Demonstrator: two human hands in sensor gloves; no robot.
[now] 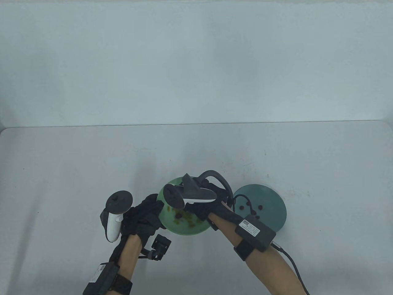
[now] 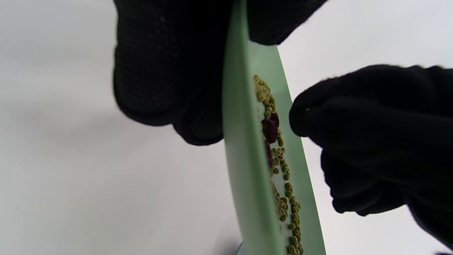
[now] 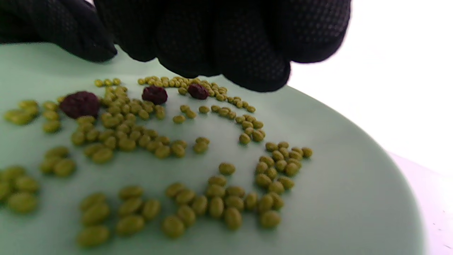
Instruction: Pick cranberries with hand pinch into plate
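— While the right hand [image 1: 199, 206] hovers over the light green plate [image 3: 354, 184], is its grip on anything?

— Fingertips [image 3: 247, 67] bunched narrow above the cranberries [image 3: 154, 94]; holding one, I cannot tell. The left hand [image 2: 170, 71] grips the rim.

— Risk?

— Green beans [image 3: 212, 202] crowd the berries; a loose pinch may take beans too.

— Room?

— The dark plate [image 1: 273, 196] lies just right, bare counter [image 1: 92, 159] beyond.

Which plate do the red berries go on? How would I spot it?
Find the two round plates near the table's front edge. It's the dark teal plate on the right, beside the right hand. Unlike the light green plate full of small green beans, it holds only a few dark cranberries.
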